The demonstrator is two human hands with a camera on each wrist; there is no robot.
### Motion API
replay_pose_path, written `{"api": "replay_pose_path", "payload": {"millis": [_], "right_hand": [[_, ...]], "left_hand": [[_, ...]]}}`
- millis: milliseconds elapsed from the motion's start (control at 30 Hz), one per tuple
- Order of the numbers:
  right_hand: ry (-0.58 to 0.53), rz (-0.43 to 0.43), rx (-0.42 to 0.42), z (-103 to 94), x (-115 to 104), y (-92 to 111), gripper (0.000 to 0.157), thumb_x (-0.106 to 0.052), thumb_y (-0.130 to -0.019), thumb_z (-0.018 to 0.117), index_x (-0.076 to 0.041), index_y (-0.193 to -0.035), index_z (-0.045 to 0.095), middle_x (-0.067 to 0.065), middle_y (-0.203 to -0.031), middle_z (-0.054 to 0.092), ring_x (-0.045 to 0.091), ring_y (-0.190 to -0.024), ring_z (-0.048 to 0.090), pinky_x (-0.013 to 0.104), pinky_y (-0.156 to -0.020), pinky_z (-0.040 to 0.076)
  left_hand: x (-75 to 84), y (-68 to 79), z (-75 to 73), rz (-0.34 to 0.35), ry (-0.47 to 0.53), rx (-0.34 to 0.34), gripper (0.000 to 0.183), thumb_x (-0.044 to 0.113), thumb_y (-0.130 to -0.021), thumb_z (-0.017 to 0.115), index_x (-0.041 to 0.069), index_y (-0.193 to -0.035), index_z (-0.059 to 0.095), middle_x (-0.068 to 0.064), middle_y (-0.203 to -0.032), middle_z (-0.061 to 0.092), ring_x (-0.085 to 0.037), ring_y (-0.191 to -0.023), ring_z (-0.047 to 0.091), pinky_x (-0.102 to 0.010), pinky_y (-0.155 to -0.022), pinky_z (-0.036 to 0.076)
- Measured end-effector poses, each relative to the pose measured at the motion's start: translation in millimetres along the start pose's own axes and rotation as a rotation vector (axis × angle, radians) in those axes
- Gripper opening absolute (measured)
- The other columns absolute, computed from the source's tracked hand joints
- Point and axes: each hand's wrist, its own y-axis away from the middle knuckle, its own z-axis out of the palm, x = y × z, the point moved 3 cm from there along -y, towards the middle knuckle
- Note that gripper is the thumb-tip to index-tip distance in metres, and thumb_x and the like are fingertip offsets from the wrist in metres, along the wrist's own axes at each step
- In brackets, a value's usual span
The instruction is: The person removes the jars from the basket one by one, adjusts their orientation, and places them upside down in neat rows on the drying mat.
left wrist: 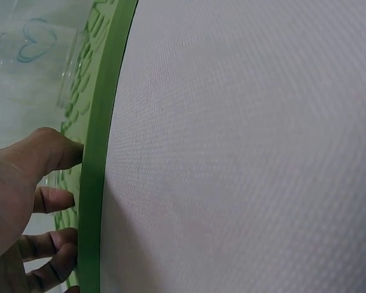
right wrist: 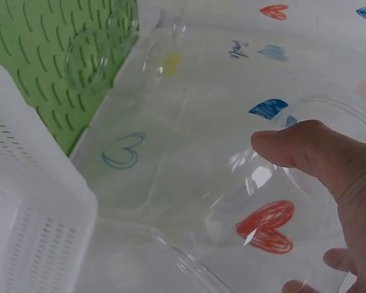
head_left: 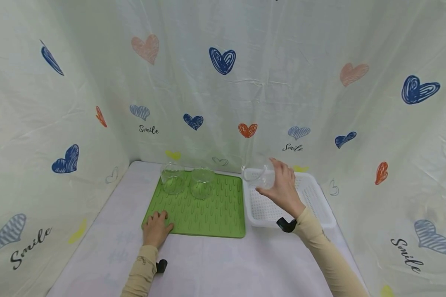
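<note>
My right hand grips a clear round container above the white basket, its thumb and fingers spread around the wall. In the right wrist view the thumb presses the container's transparent side; the backdrop shows through it. My left hand rests on the front left corner of the green mat. Its fingers are loosely bent and hold nothing; in the left wrist view the fingertips touch the mat's edge. Two more clear containers stand side by side on the back part of the mat.
The perforated basket stands close to the mat's right side. A white textured cloth covers the table. A curtain printed with hearts hangs behind and at both sides, close to the table's back edge.
</note>
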Motion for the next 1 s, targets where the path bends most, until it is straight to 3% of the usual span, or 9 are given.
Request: {"api": "replay_pose_path", "payload": {"millis": [433, 633, 833, 1000], "right_hand": [[0.082, -0.074, -0.029, -7.3, -19, 9, 0.107, -0.034, -0.063, 0.089, -0.011, -0.148, 0.029, 0.024, -0.138, 0.04, 0.043, -0.13, 0.037, 0.065, -0.114, 0.011], [0.19, -0.178, -0.004, -5.5, -25, 13, 0.108, -0.037, -0.059, 0.091, -0.01, -0.146, 0.033, 0.025, -0.132, 0.045, 0.046, -0.122, 0.043, 0.068, -0.111, 0.016], [0.253, -0.236, 0.01, 0.7, -28, 18, 0.107, -0.038, -0.055, 0.091, -0.011, -0.143, 0.037, 0.025, -0.129, 0.048, 0.045, -0.118, 0.046, 0.07, -0.108, 0.021], [0.27, -0.252, -0.008, 4.5, -29, 20, 0.108, -0.038, -0.055, 0.091, -0.012, -0.144, 0.036, 0.024, -0.129, 0.048, 0.043, -0.119, 0.047, 0.071, -0.107, 0.022]], "left_hand": [[2.3, -4.0, -1.8, 0.001, -0.012, 0.002, 0.034, 0.028, -0.086, 0.071, 0.005, -0.106, 0.056, -0.02, -0.103, 0.054, -0.045, -0.1, 0.051, -0.056, -0.077, 0.044], [7.4, -2.7, -6.8, -0.006, -0.019, -0.011, 0.035, 0.027, -0.087, 0.069, 0.001, -0.107, 0.056, -0.022, -0.103, 0.054, -0.046, -0.101, 0.05, -0.058, -0.078, 0.044], [24.2, 0.8, -24.6, 0.004, 0.012, -0.058, 0.049, 0.029, -0.09, 0.066, -0.01, -0.117, 0.055, -0.031, -0.111, 0.055, -0.048, -0.104, 0.052, -0.06, -0.083, 0.046], [52.4, -5.5, -49.8, 0.066, 0.078, -0.01, 0.057, 0.028, -0.09, 0.067, -0.009, -0.128, 0.05, -0.031, -0.123, 0.054, -0.047, -0.112, 0.052, -0.057, -0.092, 0.047]]}}
